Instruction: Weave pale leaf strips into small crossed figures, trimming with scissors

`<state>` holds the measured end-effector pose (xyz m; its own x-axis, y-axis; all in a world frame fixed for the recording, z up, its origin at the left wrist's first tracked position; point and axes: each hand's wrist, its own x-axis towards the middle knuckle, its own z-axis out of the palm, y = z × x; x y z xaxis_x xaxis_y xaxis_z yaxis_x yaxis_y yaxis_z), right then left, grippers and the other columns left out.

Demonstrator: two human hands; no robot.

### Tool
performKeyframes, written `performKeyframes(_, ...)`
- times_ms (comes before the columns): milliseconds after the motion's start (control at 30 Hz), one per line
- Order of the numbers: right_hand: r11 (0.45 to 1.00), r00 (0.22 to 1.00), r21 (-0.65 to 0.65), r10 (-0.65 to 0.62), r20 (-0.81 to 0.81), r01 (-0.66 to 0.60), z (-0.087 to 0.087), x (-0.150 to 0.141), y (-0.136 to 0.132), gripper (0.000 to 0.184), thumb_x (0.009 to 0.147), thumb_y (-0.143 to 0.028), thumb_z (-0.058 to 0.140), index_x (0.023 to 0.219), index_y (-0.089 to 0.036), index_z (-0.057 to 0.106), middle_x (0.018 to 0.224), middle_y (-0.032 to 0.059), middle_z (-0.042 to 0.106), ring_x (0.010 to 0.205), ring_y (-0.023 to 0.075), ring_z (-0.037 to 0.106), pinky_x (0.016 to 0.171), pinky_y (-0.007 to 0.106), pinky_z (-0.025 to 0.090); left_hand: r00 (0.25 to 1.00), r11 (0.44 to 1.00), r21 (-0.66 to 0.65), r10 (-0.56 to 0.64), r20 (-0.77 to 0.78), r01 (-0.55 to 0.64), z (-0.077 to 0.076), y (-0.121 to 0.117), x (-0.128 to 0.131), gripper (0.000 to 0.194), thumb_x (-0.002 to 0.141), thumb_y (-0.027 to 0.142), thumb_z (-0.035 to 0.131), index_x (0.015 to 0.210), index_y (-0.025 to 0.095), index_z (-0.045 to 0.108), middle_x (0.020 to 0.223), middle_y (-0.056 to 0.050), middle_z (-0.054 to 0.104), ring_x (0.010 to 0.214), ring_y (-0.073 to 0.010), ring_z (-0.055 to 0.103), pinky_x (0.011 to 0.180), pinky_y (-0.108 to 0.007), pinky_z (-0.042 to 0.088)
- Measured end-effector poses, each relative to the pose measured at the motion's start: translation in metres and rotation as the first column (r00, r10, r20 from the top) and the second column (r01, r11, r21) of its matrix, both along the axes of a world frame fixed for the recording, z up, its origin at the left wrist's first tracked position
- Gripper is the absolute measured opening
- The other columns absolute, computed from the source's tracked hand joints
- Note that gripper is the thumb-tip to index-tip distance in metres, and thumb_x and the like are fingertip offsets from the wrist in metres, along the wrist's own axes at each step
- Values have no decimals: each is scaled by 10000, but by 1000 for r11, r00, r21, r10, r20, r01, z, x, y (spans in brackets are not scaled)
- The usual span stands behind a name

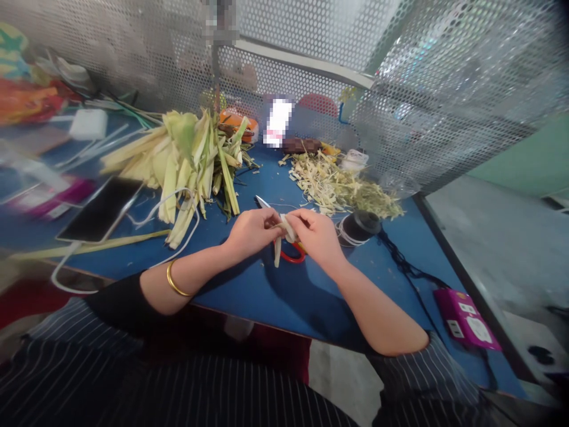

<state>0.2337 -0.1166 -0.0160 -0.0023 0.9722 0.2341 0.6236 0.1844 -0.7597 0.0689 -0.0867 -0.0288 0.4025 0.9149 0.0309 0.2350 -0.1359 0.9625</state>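
A pale corn husk strip (278, 251) is pinched between the fingers of my left hand (252, 230), one end hanging down. My right hand (319, 235) grips the other part of the folded husk close by, fingertips nearly touching the left ones. Beneath both hands lie red-handled scissors (292, 258) on the blue table (249, 279), their blade pointing up and left. Just right of my right hand stands a black spool of cord (359, 228). A pile of long corn husks (180, 160) rests to the left.
Shredded husk trimmings (333, 184) are heaped at the back right, before a perforated metal screen (311, 77). A phone (101, 210) with a white cable lies on the left. A purple box (467, 320) and black cables (406, 267) occupy the right side.
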Motion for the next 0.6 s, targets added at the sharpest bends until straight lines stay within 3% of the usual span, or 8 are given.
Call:
performKeyframes(100, 1000, 996, -5, -31, -86, 30, 2, 0, 1, 154, 784, -318, 610, 708, -198, 669, 703, 7, 643, 639, 144, 548, 617, 282, 413, 995, 992, 95, -79, -60, 84, 1, -1, 0, 128, 719, 281, 649, 785, 172, 658, 640, -5, 668, 522, -101, 556, 501, -206, 387)
performKeyframes(200, 997, 977, -54, -59, -204, 49, 7, 0, 1, 138, 763, -296, 615, 687, -184, 641, 650, -1, 609, 592, 129, 513, 576, 269, 402, 988, 987, 56, -147, -55, 150, 1, 0, -1, 163, 747, 296, 623, 816, 170, 699, 658, -15, 680, 475, -91, 534, 483, -209, 393)
performKeyframes(267, 995, 985, -11, -98, -142, 98, 10, 0, 0, 149, 787, -299, 583, 693, -189, 621, 609, -12, 584, 557, 121, 489, 562, 267, 384, 977, 978, 19, -207, -46, 208, 1, 1, -1, 188, 758, 299, 611, 828, 172, 731, 681, -26, 691, 470, -87, 524, 482, -211, 400)
performKeyframes(400, 948, 966, 217, -252, 63, 233, 13, 4, -1, 149, 834, -319, 537, 739, -216, 587, 595, -18, 588, 551, 128, 500, 599, 288, 377, 935, 935, -54, -354, -27, 352, 1, 1, -1, 170, 727, 292, 654, 779, 167, 757, 631, -25, 670, 453, -77, 490, 459, -202, 380)
performKeyframes(500, 962, 974, 174, -190, -119, 209, 12, 8, 3, 151, 856, -324, 510, 755, -223, 561, 589, -17, 598, 534, 130, 532, 590, 290, 421, 904, 898, -126, -427, -12, 422, 4, 2, 1, 158, 703, 301, 684, 726, 162, 757, 536, -4, 608, 420, -68, 449, 424, -194, 348)
performKeyframes(600, 987, 917, 100, -79, -391, 128, 11, 9, 7, 163, 858, -344, 511, 761, -217, 544, 615, -14, 616, 521, 126, 567, 577, 289, 477, 898, 887, -156, -440, 8, 435, 9, 2, 2, 143, 698, 285, 690, 700, 156, 750, 490, 6, 571, 415, -61, 432, 416, -183, 321)
